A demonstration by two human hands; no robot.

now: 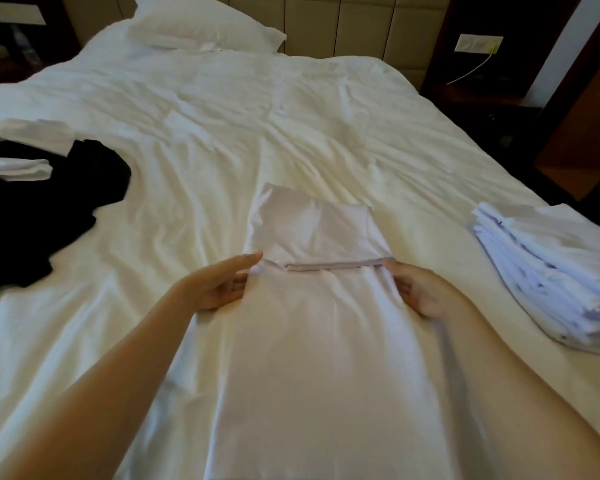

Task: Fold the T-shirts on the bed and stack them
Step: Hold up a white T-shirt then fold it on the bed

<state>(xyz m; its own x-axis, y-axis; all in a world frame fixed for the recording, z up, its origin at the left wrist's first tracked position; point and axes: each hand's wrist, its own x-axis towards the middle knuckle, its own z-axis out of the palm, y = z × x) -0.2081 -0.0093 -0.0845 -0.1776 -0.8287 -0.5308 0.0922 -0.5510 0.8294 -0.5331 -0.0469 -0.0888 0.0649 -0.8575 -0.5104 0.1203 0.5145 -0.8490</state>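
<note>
A pale white T-shirt [319,323] lies lengthwise on the bed [194,140] in front of me, folded into a long narrow strip with a hem line across its middle. My left hand [219,285] lies palm up at the shirt's left edge, its fingers straight and slipped under the cloth. At the right edge my right hand [420,289] does the same, fingertips hidden under the fabric. A stack of folded white T-shirts [548,271] sits at the bed's right edge. Loose black [49,209] and white [18,168] garments lie at the left.
A pillow [201,26] lies at the padded headboard. Dark nightstands flank the bed, the right one with a wall socket [478,43] and a cable. Rumpled white bedding stretches beyond the shirt. A wooden panel [582,126] stands at the right.
</note>
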